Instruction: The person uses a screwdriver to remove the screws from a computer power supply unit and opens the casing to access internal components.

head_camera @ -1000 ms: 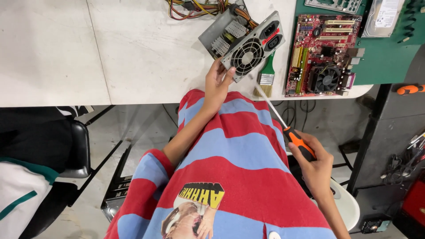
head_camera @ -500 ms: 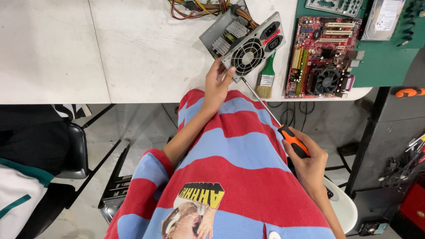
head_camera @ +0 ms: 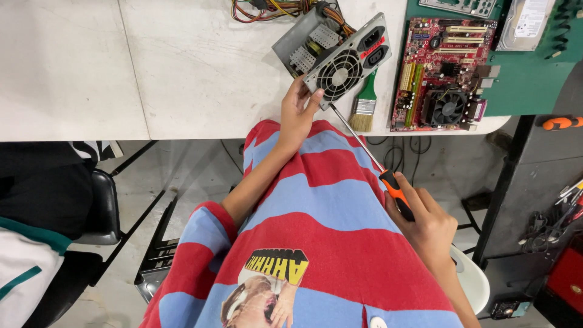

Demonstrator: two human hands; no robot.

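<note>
**Screwdriver tip at the corner of the power supply**

Nearest the camera, the right hand is wrapped tight around the orange-and-black handle of a long screwdriver, down over the lap of the red and blue striped shirt. Follow that slim metal shaft up and to the left and the tip sits right at the lower corner of the power supply unit, beside the round fan grille.

Up at the table edge, the left hand has fingers curled on the unit's near corner, thumb pressed against the fan-side face, bracing the grey metal box. The unit rests on the white table, tilted at an angle, with its fan face turned toward the person.

Just beside it to the right lies a green-handled paintbrush, bristles toward the table edge. Further right, a red motherboard rests on a green mat. At the far top, a bundle of coloured wires trails out of the box.
</note>
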